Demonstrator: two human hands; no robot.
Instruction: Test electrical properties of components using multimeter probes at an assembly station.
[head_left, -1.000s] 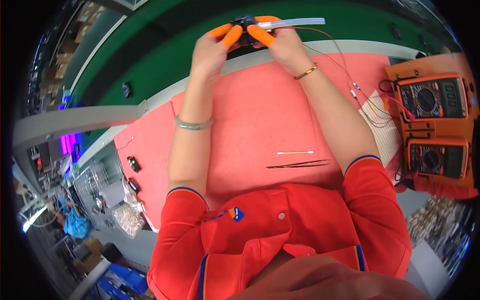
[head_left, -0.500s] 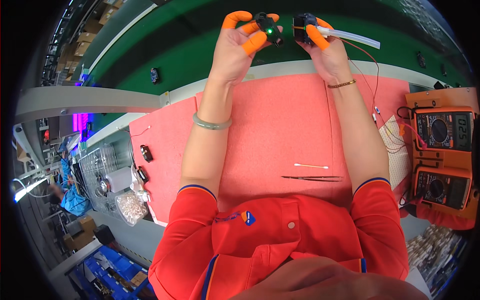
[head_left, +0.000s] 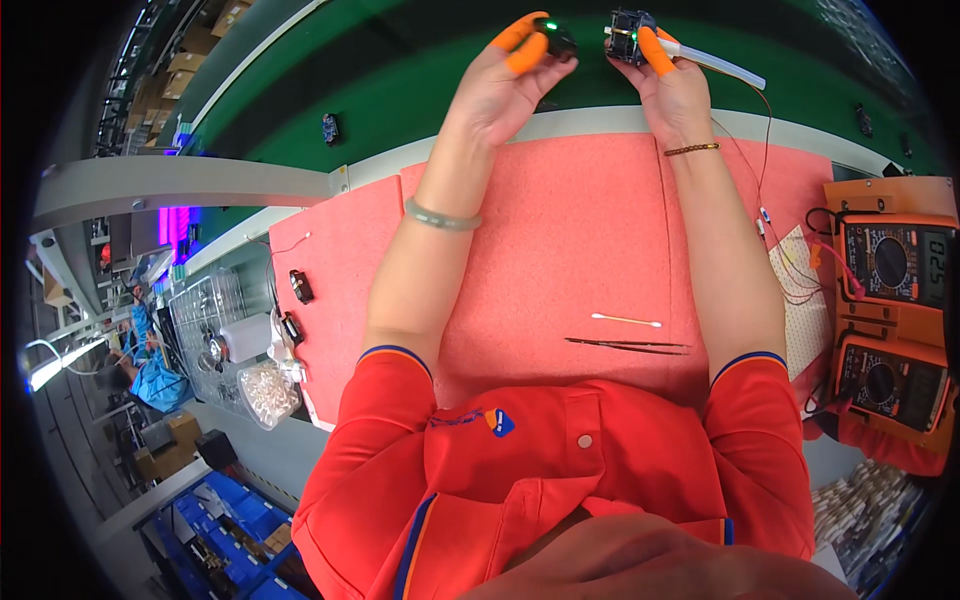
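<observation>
Both arms reach over the far edge of a pink mat (head_left: 560, 230). My left hand (head_left: 505, 85), orange finger cots on its fingers, pinches a small black electronic device (head_left: 556, 40) with a lit green spot. Across a small gap, my right hand (head_left: 675, 90) grips a black boxy electronic module (head_left: 630, 38), also showing a green glint. A translucent tube (head_left: 715, 64) sticks out rightward from beside the right fingers, and a thin wire runs down from there toward the meters. The device details are too small to make out.
On the mat lie a cotton swab (head_left: 627, 320), dark tweezers (head_left: 628, 346) and black devices (head_left: 300, 287) at left. Two orange multimeters (head_left: 890, 262) stand at right. Beyond runs a green belt (head_left: 420, 100) carrying small parts. A clear bag of white pieces (head_left: 270, 395) sits lower left.
Both hands have shifted slightly right and up in the picture, as has much of the scene. The left device has turned, its green light now near its top; the right module is tilted differently.
</observation>
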